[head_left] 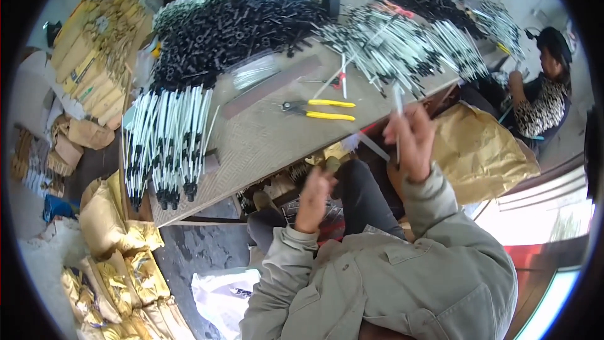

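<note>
My right hand (414, 141) is raised at the table's front edge, fingers closed around a thin white rod (398, 97) that points up toward the pile. A second pale strip (374, 146) slants from the table edge toward this hand; whether the hand grips it is unclear. My left hand (316, 198) hangs above my lap, smeared by motion, so its fingers cannot be read. On the table (251, 141), yellow-handled pliers (321, 109) lie just beyond my hands. A smaller red-handled tool (340, 80) lies behind them.
Black plastic parts (245, 31) form a large heap at the back. White rods with black ends lie in a bundle (167, 145) at left and a pile (390, 44) at right. Brown paper sacks (116, 283) stand lower left; another (484, 151) is right. A co-worker (544, 88) sits far right.
</note>
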`<action>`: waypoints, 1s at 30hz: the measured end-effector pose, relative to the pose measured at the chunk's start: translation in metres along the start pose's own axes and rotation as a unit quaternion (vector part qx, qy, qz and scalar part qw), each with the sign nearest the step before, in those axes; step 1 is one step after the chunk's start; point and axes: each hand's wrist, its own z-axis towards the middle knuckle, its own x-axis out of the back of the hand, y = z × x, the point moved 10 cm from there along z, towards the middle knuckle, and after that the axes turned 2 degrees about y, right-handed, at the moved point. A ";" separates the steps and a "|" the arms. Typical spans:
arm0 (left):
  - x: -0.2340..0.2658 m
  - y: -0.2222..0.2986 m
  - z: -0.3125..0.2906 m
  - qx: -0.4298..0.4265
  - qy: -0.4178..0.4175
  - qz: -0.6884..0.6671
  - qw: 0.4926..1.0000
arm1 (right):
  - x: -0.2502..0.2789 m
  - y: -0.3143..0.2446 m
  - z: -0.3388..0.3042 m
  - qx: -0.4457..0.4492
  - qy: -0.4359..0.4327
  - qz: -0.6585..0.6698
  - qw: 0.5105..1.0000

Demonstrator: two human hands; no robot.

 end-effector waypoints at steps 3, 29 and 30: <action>0.032 0.022 0.009 -0.041 0.069 -0.081 0.993 | -0.012 0.010 -0.059 -0.029 -0.100 0.005 0.995; 0.001 0.038 0.030 0.027 0.144 -0.379 0.914 | -0.028 0.093 0.212 0.176 -0.130 -0.629 0.746; 0.001 0.037 0.027 0.024 0.145 -0.379 0.914 | -0.027 0.098 0.217 0.173 -0.108 -0.632 0.748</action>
